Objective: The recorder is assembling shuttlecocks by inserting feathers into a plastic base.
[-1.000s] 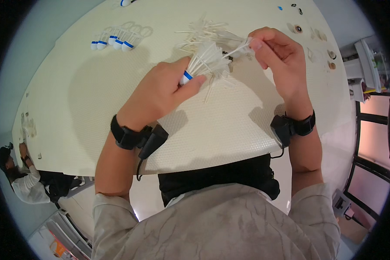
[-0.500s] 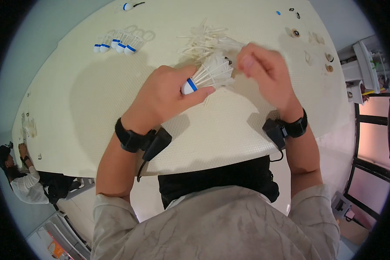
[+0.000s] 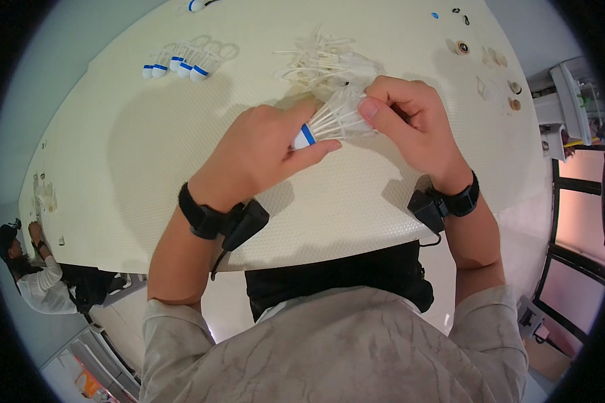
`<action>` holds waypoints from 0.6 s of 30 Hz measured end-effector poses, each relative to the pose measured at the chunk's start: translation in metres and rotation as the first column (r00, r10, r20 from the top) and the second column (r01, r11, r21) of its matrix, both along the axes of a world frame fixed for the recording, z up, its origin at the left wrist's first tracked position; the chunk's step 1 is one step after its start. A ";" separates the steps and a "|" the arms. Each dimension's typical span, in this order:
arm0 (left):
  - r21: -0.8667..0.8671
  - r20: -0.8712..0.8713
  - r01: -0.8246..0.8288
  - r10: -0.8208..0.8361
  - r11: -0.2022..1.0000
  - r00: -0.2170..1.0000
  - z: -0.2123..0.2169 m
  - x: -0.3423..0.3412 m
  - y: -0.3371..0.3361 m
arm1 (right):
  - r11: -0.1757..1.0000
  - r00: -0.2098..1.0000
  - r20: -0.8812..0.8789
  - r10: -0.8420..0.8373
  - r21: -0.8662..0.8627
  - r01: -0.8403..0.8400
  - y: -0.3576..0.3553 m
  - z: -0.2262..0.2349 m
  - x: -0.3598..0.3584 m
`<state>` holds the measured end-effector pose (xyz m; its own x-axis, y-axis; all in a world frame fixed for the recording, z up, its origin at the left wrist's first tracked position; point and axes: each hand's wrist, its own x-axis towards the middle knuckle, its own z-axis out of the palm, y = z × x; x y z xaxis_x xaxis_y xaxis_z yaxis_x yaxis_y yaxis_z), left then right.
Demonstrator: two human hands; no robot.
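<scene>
A white shuttlecock (image 3: pixel 336 121) with a blue band round its cork is held at the cork end by my left hand (image 3: pixel 255 148), thumb on the near side and fingers on the far side. Its skirt points to the right and away. At the skirt's wide end, my right hand (image 3: pixel 417 127) pinches the feather tips between thumb and fingers; the fingertips are partly hidden. Just beyond the hands lies a loose heap of white feathers (image 3: pixel 326 60). Several finished-looking shuttlecocks (image 3: pixel 181 64) with blue bands lie in a row at the far left.
Spools of thread (image 3: pixel 462 48) and small round pieces lie along the right of the white table (image 3: pixel 181 221). Another corked item (image 3: pixel 195 5) lies at the far edge. A co-worker (image 3: pixel 44 282) sits at the left end. Shelving (image 3: pixel 571 101) stands off to the right.
My right hand, apart from the shuttlecock before, has come in and taken hold of its feather tips. My left hand has shifted slightly right with the shuttlecock.
</scene>
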<state>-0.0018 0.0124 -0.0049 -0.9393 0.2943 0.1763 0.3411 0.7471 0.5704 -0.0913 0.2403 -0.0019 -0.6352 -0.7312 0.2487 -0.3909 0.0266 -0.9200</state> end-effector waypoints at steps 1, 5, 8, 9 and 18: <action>0.033 0.020 0.005 -0.006 0.999 1.000 0.001 0.000 -0.001 | 1.000 1.000 0.000 0.001 -0.001 -0.001 0.000 0.001 0.001; 0.118 0.109 -0.016 0.003 0.993 0.994 0.003 -0.001 -0.009 | 0.987 0.989 0.086 -0.117 -0.100 0.126 0.005 0.001 -0.005; 0.281 0.135 -0.052 0.015 0.958 0.991 0.013 -0.002 -0.012 | 0.945 0.948 0.172 -0.268 -0.145 0.294 0.012 0.000 -0.019; 0.276 0.130 -0.051 0.015 0.960 0.991 0.013 -0.002 -0.013 | 0.917 0.916 0.182 -0.356 -0.121 0.380 0.012 -0.001 -0.022; 0.472 0.323 -0.042 -0.129 0.881 0.937 0.008 0.002 -0.015 | 0.870 0.827 -0.340 -0.447 0.048 0.490 0.003 -0.002 -0.020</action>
<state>0.0002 -0.0027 0.0032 -0.9537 0.3001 -0.0204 0.0915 0.3541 0.9307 -0.1113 0.2436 -0.0035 -0.8155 -0.4038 0.4146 -0.5630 0.3876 -0.7299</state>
